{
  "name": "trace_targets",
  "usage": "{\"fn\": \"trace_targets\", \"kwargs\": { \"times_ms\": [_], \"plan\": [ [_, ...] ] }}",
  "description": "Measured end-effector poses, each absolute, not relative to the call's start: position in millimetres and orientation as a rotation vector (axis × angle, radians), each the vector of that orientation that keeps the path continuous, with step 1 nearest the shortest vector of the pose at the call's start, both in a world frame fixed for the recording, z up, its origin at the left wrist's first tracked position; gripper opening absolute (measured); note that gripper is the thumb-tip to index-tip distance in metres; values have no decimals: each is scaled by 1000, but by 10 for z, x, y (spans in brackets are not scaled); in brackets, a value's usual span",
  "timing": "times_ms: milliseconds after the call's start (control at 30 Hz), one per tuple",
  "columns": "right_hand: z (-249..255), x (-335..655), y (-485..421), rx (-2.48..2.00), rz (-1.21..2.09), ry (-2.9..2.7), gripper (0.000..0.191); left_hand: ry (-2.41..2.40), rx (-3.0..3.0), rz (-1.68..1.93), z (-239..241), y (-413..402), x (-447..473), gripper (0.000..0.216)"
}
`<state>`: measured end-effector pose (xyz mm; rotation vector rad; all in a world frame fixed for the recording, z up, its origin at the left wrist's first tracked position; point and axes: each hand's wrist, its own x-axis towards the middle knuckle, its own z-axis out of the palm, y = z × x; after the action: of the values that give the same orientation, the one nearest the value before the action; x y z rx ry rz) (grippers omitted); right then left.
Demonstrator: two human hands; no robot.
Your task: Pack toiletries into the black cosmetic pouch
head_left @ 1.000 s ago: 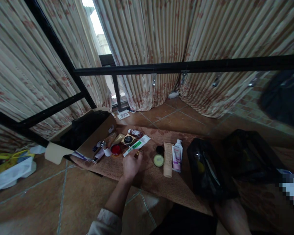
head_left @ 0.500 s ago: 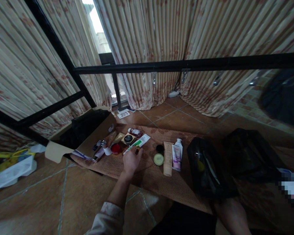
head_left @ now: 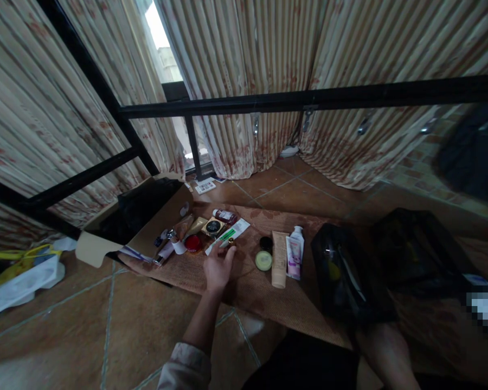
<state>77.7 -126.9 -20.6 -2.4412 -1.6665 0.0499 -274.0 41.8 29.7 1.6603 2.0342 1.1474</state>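
Small gold-capped item [head_left: 230,242] sits at your left fingertips, at the end of the white-and-green tube [head_left: 226,236] on the woven mat [head_left: 268,303]. Your left hand [head_left: 218,266] reaches out over the mat with the fingers [head_left: 229,253] stretched toward it; whether they pinch it or only touch it, I cannot tell, because the piece is tiny and half hidden by your fingertips. Your right hand is not in view; only a bare forearm [head_left: 384,355] shows at the bottom edge, beside the black pouch [head_left: 345,276].

To handle this well, I'd say keep the grip light and at the very tips, since the piece is small and smooth and would likely roll on the weave if nudged sideways. Come at it from above rather than sweeping across, as the tube touches or nearly touches it and would shift with it. Mind the neighbours: the red round lid [head_left: 193,243] and the dark compact [head_left: 213,227] lie just left of the tube, the pale green jar [head_left: 263,260] and the beige tube [head_left: 279,259] lie to the right, well clear. The open cardboard box [head_left: 146,227] stands at the mat's left end.
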Motion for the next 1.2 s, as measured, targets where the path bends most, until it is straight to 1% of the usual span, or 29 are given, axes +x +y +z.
{"fn": "trace_targets", "kwargs": {
  "times_ms": [167, 333, 500, 600, 667, 800, 867, 1000, 1133, 1200],
  "plan": [
    [-237, 807, -1273, -2432, 72, -1686, 53, 2036, 1794, 1227, 162, 362, -2779, 44],
    [-188, 785, -1256, -2413, 53, -1663, 60, 2062, 1993, 1142, 81, 257, -2759, 52],
    [-156, 759, -1254, -2450, 60, -1681, 55, 2042, 2038, 1099, 79, 107, -2802, 64],
    [-166, 772, -1251, -2475, 75, -1682, 54, 2041, 1995, 1079, 103, 34, -2853, 68],
    [-184, 804, -1238, -2465, 98, -1696, 57, 2036, 1940, 1049, 123, -1, -2893, 65],
    [-223, 885, -1204, -2431, 140, -1713, 63, 1974, 1857, 936, 166, -16, -2946, 46],
    [-226, 892, -1199, -2481, 164, -1701, 59, 1963, 1878, 908, 182, 0, -2944, 43],
    [-187, 828, -1215, -2524, 155, -1669, 49, 1967, 1955, 897, 186, 51, -2909, 47],
    [-142, 790, -1219, -2502, 188, -1652, 46, 1909, 2011, 895, 180, 102, -2914, 33],
    [-134, 799, -1210, -2501, 212, -1645, 47, 1914, 1974, 876, 205, 124, -2938, 32]
  ]
}}
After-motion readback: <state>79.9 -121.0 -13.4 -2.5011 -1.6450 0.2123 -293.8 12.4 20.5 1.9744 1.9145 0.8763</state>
